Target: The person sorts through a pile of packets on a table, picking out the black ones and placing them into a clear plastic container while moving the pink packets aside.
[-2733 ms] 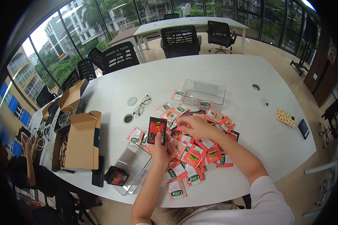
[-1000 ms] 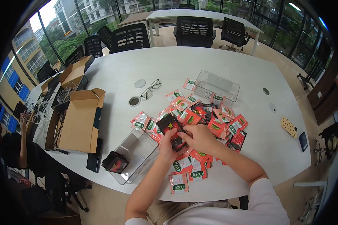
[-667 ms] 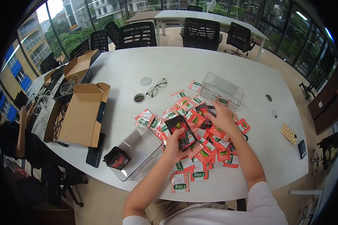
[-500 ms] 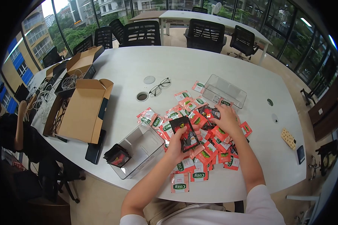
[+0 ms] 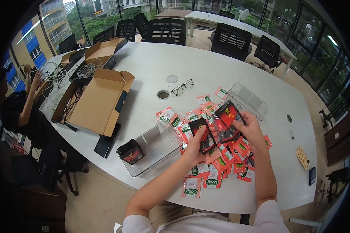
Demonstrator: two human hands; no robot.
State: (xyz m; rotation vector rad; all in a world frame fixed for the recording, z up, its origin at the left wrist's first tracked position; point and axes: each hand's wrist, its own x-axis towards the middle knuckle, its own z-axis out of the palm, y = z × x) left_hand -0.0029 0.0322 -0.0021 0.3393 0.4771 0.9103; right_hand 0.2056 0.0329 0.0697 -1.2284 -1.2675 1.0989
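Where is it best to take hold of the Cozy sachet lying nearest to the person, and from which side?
Probably pinch the near edge of this sachet, coming from the person's side: it lies flat, that edge is uncovered, and another Cozy sachet lies close beyond its far edge.

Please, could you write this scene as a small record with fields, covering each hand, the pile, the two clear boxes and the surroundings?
left hand: holds a stack of black-and-red packets
right hand: holds a fanned bunch of similar packets
pile: loose Cozy sachets, beneath and around the hands
near clear box: dark packets at one end
far clear box: beyond the pile
table, elsewhere: eyeglasses, cardboard box, white cables
far left: another person, hands raised near the cables
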